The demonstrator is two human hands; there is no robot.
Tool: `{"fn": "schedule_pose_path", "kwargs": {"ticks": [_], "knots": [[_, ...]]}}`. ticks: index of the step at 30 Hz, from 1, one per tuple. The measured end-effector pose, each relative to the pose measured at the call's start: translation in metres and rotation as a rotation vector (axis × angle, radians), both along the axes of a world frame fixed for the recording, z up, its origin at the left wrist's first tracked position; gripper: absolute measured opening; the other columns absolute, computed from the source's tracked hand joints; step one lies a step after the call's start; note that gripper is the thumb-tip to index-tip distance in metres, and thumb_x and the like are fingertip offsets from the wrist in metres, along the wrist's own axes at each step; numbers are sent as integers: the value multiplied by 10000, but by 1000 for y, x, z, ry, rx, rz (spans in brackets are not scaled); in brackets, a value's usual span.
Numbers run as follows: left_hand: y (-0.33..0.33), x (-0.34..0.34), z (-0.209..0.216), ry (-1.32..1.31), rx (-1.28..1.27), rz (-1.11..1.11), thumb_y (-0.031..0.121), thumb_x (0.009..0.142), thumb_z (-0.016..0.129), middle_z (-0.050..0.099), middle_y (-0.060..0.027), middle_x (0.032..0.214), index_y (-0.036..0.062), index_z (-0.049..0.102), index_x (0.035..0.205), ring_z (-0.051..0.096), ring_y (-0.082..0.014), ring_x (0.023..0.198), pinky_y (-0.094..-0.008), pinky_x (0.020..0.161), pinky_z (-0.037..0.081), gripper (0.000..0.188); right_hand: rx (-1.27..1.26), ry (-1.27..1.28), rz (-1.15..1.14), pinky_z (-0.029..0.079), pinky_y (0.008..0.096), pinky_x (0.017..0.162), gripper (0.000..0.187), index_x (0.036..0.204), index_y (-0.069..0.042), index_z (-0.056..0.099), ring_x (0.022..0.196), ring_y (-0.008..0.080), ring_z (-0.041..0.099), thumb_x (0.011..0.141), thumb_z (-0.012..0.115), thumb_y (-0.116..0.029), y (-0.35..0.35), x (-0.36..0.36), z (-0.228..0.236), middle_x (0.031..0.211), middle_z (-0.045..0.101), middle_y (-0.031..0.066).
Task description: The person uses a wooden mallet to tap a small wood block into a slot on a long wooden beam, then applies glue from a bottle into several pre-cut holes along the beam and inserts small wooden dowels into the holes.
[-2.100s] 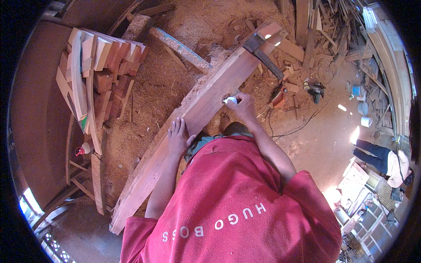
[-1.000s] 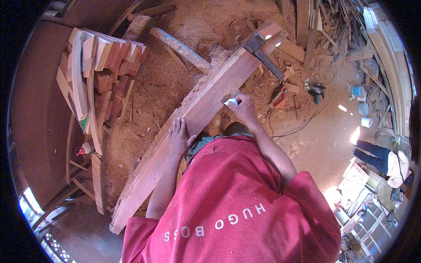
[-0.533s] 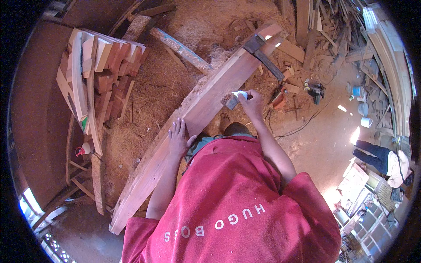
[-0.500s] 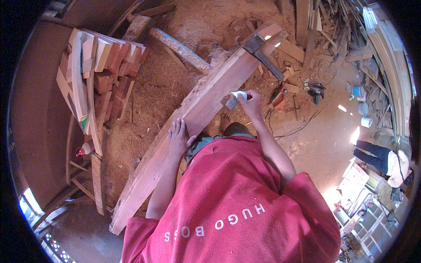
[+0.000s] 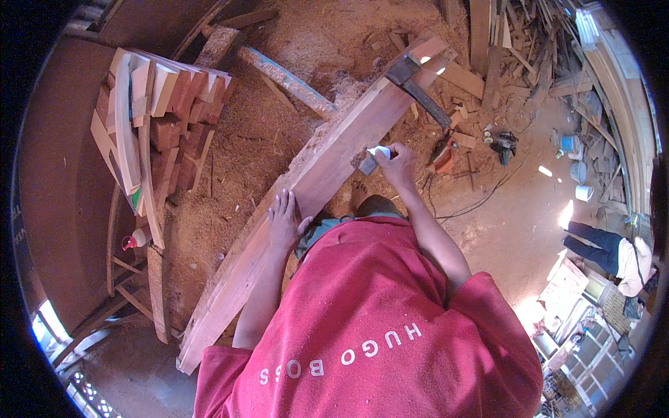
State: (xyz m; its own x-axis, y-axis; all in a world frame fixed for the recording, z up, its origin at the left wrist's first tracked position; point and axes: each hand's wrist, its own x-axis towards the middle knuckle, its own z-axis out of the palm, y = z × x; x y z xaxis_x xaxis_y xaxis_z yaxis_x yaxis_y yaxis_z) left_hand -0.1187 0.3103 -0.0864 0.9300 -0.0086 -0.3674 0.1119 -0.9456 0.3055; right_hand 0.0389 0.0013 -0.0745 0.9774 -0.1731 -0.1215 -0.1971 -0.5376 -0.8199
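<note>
A long reddish wooden beam (image 5: 334,161) runs diagonally in front of me, from lower left to upper right. My left hand (image 5: 284,221) lies flat on its face, fingers stretched out. Further up the beam, my right hand (image 5: 395,166) pinches a small white object (image 5: 378,151) whose kind I cannot make out. Just below that object is a small grey block-like piece (image 5: 367,165) at the beam's near edge. Beside it on the wood sits a little brown heap (image 5: 359,157). A dark metal clamp (image 5: 418,90) crosses the beam's far end.
Stacked cut timber (image 5: 167,115) stands at left, near a white bottle with a red top (image 5: 136,239). Shavings cover the floor. An orange tool (image 5: 444,155), a dark power tool (image 5: 500,143) and cables lie right of the beam. Another person (image 5: 613,254) is at far right.
My right hand and the white object have shifted very slightly, and the white object is tilted differently. My left hand stays put on the beam.
</note>
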Motion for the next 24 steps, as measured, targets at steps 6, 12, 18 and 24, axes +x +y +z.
{"fn": "schedule_pose_path", "kwargs": {"ticks": [6,12,18,24], "knots": [[0,-1,0,-5,-11,4,553,879,679,235,-151,1664,68,275,1586,242,-383,1519,-578,1205,231,948,-49,-20,38,534,398,633,300,784,10,698,665,266,689,762,792,-273,-1,0,-1,724,704,161],[0,0,1,23,9,4,557,876,683,236,-148,1664,73,276,1587,238,-376,1522,-575,1207,232,952,-13,-33,23,517,376,621,287,813,7,709,654,229,665,774,798,-263,-1,0,-6,719,693,140],[-1,1,1,24,19,4,563,870,687,236,-142,1665,82,275,1590,235,-366,1525,-573,1208,233,959,55,-1,-54,524,364,618,272,843,23,719,643,224,673,786,791,-233,-1,1,-4,727,706,140],[1,-1,-1,2,3,6,567,869,688,236,-139,1665,89,274,1591,237,-366,1524,-571,1208,233,959,-46,-78,-29,521,352,612,251,817,31,722,643,201,675,776,790,-207,-4,3,-9,726,711,145]]}}
